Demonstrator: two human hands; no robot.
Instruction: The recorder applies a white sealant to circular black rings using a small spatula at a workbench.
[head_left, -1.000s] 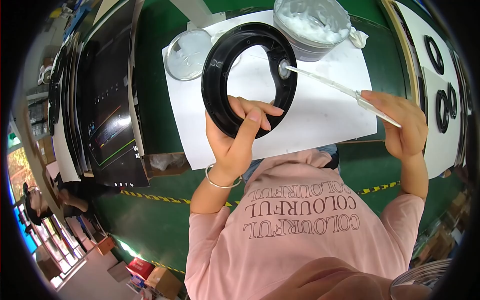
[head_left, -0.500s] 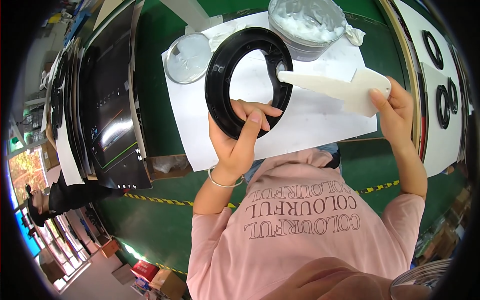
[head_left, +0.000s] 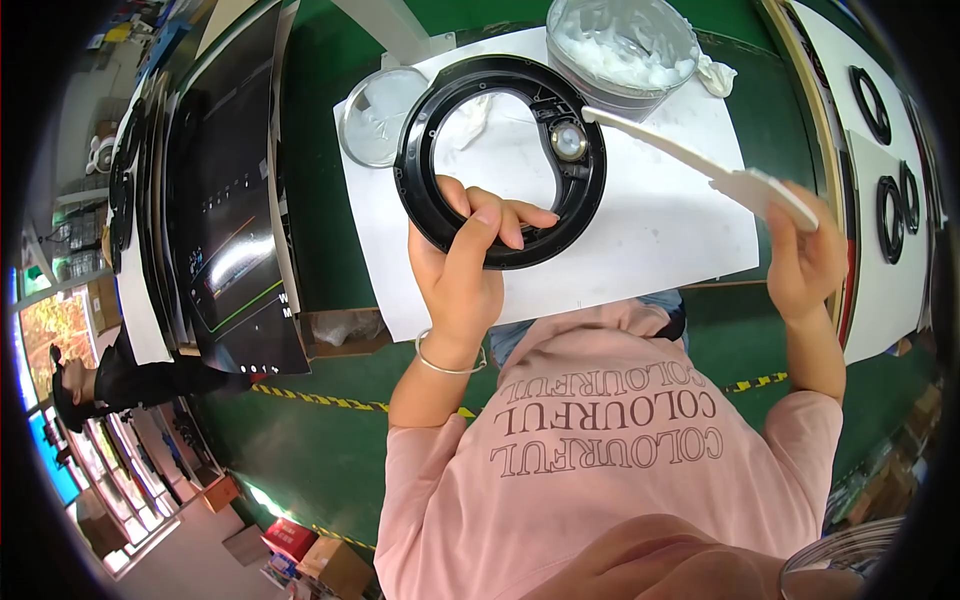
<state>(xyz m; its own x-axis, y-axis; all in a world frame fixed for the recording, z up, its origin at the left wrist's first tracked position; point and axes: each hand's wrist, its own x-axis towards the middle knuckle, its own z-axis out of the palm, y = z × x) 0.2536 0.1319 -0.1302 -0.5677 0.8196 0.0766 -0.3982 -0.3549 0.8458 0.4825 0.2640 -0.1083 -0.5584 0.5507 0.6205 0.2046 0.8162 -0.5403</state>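
My left hand point(head_left: 468, 240) grips a black plastic ring point(head_left: 418, 185) by its near edge, thumb on one side and fingers through the opening. The ring is held tilted above the white sheet, its hollow ribbed side showing. A round silvery metal piece point(head_left: 569, 141) sits in the wider part at its right. In my right hand point(head_left: 808, 255) is a white flat spatula point(head_left: 690, 160), pinched at its broad end. Its narrow tip lies by the ring's upper right rim; whether they touch I cannot tell. Behind the tip stands a clear tub point(head_left: 625, 60) of white grease.
A round clear lid point(head_left: 383, 118) lies left of the ring on the white sheet point(head_left: 660, 230). Crumpled tissue point(head_left: 716, 76) rests beside the tub. More black rings point(head_left: 889, 220) lie on a white board at right. Dark printed panels point(head_left: 225, 190) stand at left; a person point(head_left: 150, 385) is beyond.
My left hand has turned the ring so its inner side and metal piece show more. The spatula has twisted nearly edge-on, and its tip has moved up and slightly right, off the metal piece.
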